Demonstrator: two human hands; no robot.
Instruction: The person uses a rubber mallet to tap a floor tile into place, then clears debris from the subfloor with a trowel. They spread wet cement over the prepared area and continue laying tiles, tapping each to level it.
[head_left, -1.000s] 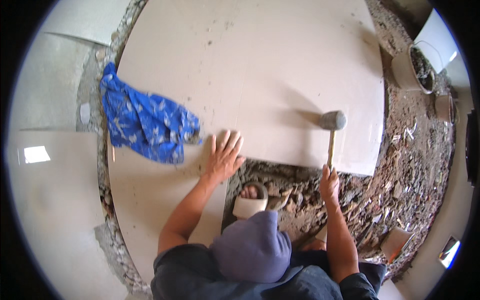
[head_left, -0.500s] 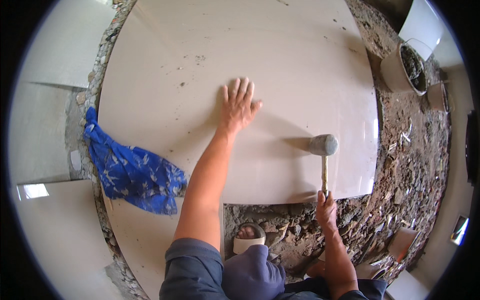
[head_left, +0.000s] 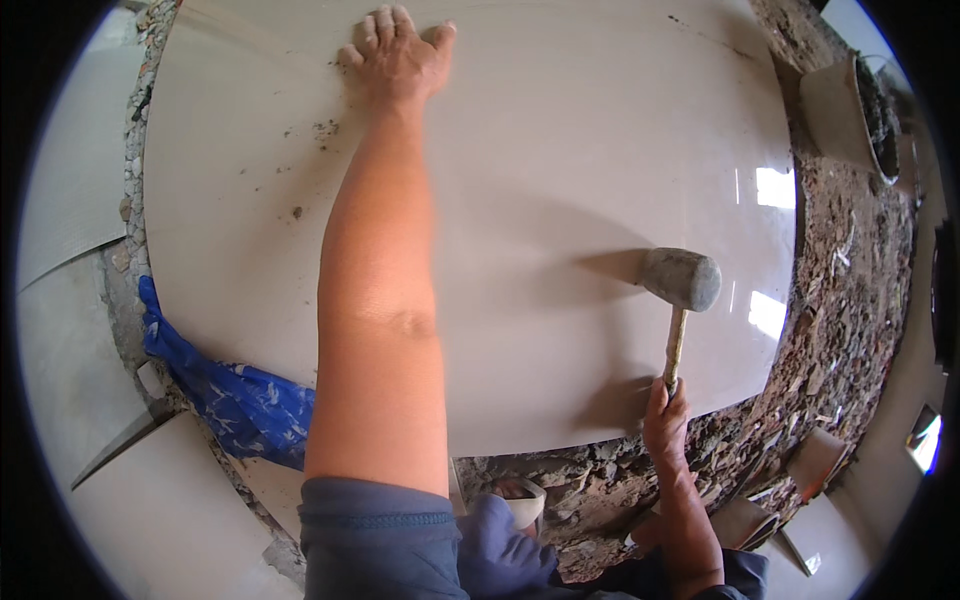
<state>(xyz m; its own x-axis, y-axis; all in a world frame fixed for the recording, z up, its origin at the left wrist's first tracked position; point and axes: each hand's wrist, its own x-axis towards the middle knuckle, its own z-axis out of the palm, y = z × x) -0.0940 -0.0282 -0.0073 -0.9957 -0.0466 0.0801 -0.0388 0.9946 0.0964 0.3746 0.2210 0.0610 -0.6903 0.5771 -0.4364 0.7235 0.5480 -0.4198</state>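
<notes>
A large, glossy beige floor tile [head_left: 540,150] spreads out in front of me, with bits of dirt scattered on its left half. On its far part rests my left hand [head_left: 400,58], palm down with the fingers spread. My right hand [head_left: 668,420] is wrapped round the wooden handle of a rubber mallet [head_left: 682,278] beyond the tile's near edge. The mallet's grey head is over the right part of the tile and casts a shadow to its left. Whether the head touches the surface I cannot tell.
A blue patterned cloth [head_left: 230,400] lies over the tile's near left corner. Rubble and broken soil [head_left: 840,300] run along the right side and the near edge. A bucket of dark mortar [head_left: 845,115] stands at the far right. More tiles [head_left: 150,510] lie to the left.
My left hand has slid farther forward across the tile, its arm now stretched out. The mallet, still in my right hand, has shifted slightly right, and the view has moved forward.
</notes>
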